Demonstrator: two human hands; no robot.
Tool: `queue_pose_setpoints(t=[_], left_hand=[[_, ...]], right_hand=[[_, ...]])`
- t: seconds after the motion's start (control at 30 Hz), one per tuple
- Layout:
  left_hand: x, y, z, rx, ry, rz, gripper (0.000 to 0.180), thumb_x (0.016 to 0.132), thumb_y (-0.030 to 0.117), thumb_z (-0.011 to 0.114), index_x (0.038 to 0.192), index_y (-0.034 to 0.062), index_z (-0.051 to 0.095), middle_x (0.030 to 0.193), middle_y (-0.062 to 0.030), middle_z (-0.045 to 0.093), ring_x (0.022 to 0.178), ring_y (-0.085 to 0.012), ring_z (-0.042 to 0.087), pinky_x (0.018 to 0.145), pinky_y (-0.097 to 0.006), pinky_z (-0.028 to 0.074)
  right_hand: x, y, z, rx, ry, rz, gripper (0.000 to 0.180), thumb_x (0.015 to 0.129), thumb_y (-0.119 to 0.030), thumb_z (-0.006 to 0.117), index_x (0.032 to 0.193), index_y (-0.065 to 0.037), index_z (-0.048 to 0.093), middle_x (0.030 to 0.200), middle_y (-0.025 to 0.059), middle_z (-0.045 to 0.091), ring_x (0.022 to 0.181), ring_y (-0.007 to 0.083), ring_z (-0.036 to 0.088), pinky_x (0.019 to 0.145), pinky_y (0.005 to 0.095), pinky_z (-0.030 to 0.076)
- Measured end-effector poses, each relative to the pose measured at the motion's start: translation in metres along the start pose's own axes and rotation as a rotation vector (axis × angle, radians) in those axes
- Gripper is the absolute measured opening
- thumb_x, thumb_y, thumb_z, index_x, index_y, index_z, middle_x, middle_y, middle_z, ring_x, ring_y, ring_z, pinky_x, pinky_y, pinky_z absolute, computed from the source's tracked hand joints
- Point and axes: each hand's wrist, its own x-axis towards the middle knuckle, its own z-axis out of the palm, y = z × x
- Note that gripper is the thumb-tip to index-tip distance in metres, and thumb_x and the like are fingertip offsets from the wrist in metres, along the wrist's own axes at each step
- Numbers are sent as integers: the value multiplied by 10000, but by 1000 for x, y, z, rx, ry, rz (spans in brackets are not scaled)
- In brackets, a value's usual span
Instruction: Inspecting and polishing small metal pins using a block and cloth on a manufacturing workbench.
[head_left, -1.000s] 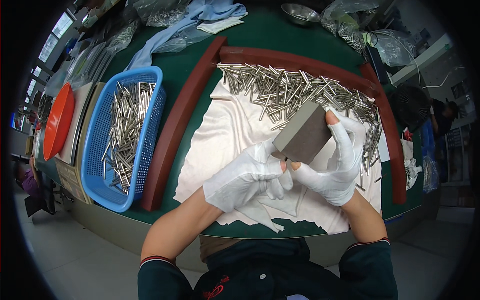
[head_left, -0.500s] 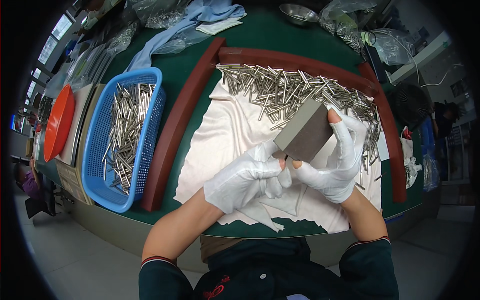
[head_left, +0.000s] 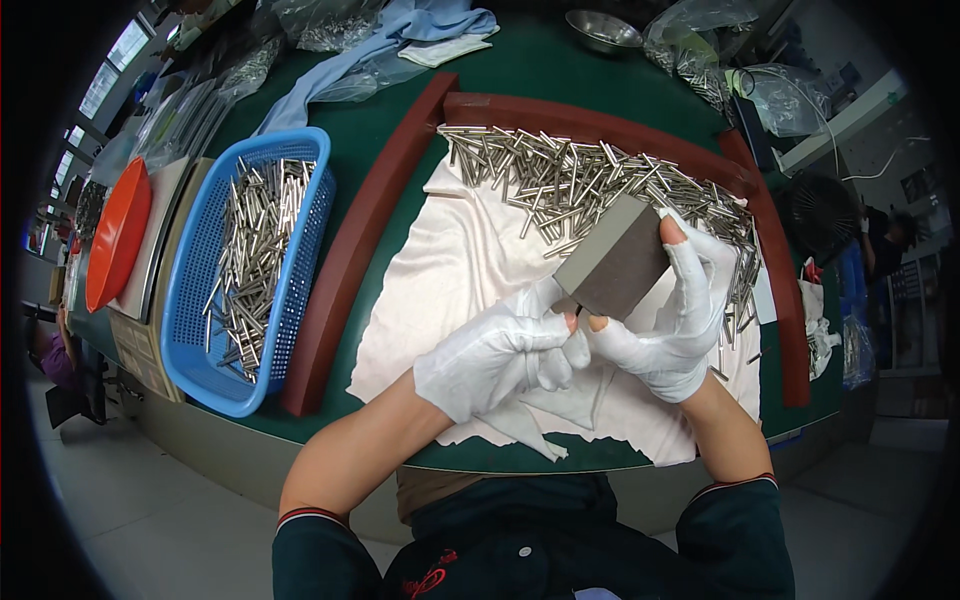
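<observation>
Grey and squared, a block [head_left: 625,270] sits between two white-gloved hands over a cloth-covered bench, as seen from the head camera. The right hand [head_left: 672,325] grips it, thumb at the lower edge and a bare fingertip against the right side, the other fingers mostly out of sight. The left hand [head_left: 505,350] meets the block's lower left corner, its fingers curled and its thumb close to the edge; whether it pinches something there cannot be told, though a small dark sliver shows beside the bare tip. Beyond the block, steel pins [head_left: 560,185] lie heaped on a pale pink cloth [head_left: 425,275], trailing down its right side. Red-brown rails [head_left: 372,250] border the cloth to the left, far side and right. Left of them, a blue basket [head_left: 182,335] holds more pins, with an orange tray [head_left: 118,238] beyond it. At the far side of the green table [head_left: 535,70] rest a metal bowl [head_left: 604,32] and a crumpled light-blue garment [head_left: 318,72].
</observation>
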Motion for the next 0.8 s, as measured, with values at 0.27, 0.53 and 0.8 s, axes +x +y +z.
queue_pose_setpoints(t=[0.27, 0.53, 0.8], left_hand=[[2, -2, -4, 13, -6, 31, 548, 887, 80, 530, 1386, 80, 303, 1064, -58, 501, 774, -86, 502, 578, -193, 436], [-1, -2, -4, -15, -50, 40, 526, 882, 59, 530, 1364, 57, 320, 1064, -58, 497, 762, -77, 501, 578, -178, 417], [1, 0, -7, 69, -46, -109, 614, 885, 60, 527, 1426, 55, 236, 1071, -68, 487, 752, -78, 504, 567, -188, 417]], right_hand=[[-1, 2, 0, 29, 0, -6, 902, 551, -178, 827, 1324, 24, 410, 1172, 154, 425, 1034, 263, 484, 824, 345, 468], [-2, 0, 0, 11, -3, -18, 902, 558, -187, 826, 1332, 7, 406, 1170, 146, 422, 1036, 261, 480, 840, 342, 463], [-2, 2, 0, 2, -17, -23, 911, 557, -186, 827, 1337, 4, 397, 1167, 142, 412, 1038, 262, 472, 833, 355, 463]])
